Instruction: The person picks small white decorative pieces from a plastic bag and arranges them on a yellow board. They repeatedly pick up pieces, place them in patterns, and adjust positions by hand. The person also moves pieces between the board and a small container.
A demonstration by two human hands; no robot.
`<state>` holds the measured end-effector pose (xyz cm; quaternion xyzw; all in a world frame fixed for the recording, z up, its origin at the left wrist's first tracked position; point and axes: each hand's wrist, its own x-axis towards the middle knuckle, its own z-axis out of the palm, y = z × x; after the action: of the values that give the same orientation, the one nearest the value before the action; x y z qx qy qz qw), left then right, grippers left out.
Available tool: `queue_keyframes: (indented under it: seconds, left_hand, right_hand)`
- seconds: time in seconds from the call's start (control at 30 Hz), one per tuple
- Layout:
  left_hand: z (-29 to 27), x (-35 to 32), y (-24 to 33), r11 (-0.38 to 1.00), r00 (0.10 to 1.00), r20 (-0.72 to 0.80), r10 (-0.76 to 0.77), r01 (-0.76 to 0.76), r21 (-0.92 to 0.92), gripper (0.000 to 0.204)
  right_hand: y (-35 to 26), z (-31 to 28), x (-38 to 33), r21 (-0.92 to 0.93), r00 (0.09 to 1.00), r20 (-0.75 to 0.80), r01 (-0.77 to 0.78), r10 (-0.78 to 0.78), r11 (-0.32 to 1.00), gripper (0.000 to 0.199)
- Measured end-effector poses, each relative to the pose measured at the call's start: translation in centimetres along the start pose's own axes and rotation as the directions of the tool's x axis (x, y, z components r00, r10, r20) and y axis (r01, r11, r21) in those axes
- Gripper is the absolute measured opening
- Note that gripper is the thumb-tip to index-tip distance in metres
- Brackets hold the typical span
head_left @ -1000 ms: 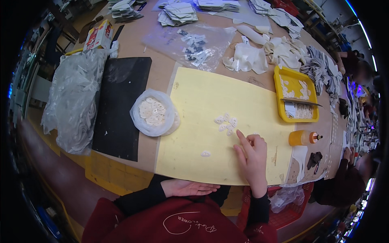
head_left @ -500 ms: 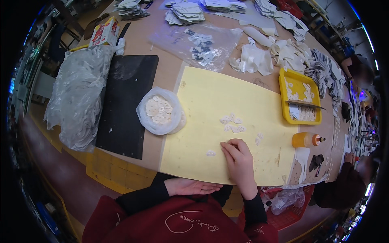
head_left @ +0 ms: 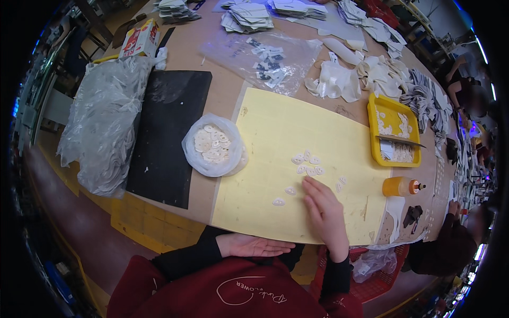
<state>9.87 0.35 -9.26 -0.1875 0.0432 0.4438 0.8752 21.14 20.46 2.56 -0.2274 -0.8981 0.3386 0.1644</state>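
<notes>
1. Right hand (head_left: pixel 324 214): lies palm down on the yellow sheet (head_left: pixel 265 138), fingers (head_left: pixel 313 189) held close together and nearly straight, holding nothing; the fingertips sit just beside the cluster of small white pieces (head_left: pixel 307 164).
2. Left hand (head_left: pixel 253 246): rests at the near edge of the worktop (head_left: pixel 222 85), below the yellow sheet, palm up, fingers loosely spread and empty.
3. Small white pieces: oval, flat, pale; a loose group near the middle of the yellow sheet, just beyond the right fingertips. Two single white pieces (head_left: pixel 284 196) lie apart to the left of the right hand; two more lie just to its right.
4. Clear bag of white pieces (head_left: pixel 214 146): open-topped, rounded, filled with the same pale ovals; stands at the left edge of the yellow sheet, beside the black mat (head_left: pixel 164 132).
5. Black mat: rectangular, flat on the worktop, left of the bag.
6. Crumpled clear plastic sack (head_left: pixel 101 127): large, overlaps the left side of the black mat.
7. Yellow tray (head_left: pixel 392 106): rectangular, at the right edge of the sheet, holding pale pieces.
8. Orange squeeze bottle (head_left: pixel 402 186): lies on its side, near the tray, right of the right hand.
9. Flat clear bag of small dark and white items (head_left: pixel 265 58): far side of the worktop.
10. Stacks of pale cut parts (head_left: pixel 249 16): far edge.
</notes>
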Motion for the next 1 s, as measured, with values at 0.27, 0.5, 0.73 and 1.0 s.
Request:
queue_keyframes:
  seconds: [0.27, 0.5, 0.73, 1.0]
  left_hand:
    - [-1.7, 0.1, 0.0, 0.954, 0.978, 0.202, -0.041, 0.099, -0.284, 0.060]
    - [-5.1, -0.7, -0.6, 0.936, 0.932, 0.329, 0.149, -0.025, -0.352, 0.043]
    - [0.2, -1.1, 0.6, 0.984, 0.991, -0.125, -0.050, 0.071, 0.166, 0.035]
    - [10.0, -2.9, -0.6, 0.442, 0.988, -0.154, 0.024, 0.127, 0.888, 0.043]
  right_hand:
    - [-1.5, 3.5, -2.1, -0.070, 0.884, 0.347, 0.357, -0.313, 0.931, 0.053]
    - [-2.8, 4.2, -6.8, 0.201, 0.728, 0.473, 0.460, -0.497, 0.865, 0.052]
    - [0.3, -1.5, -0.4, -0.241, 0.958, 0.088, 0.287, -0.274, 0.927, 0.037]
    - [1.6, 0.2, 0.6, -0.344, 0.994, -0.073, 0.055, -0.085, 0.937, 0.015]
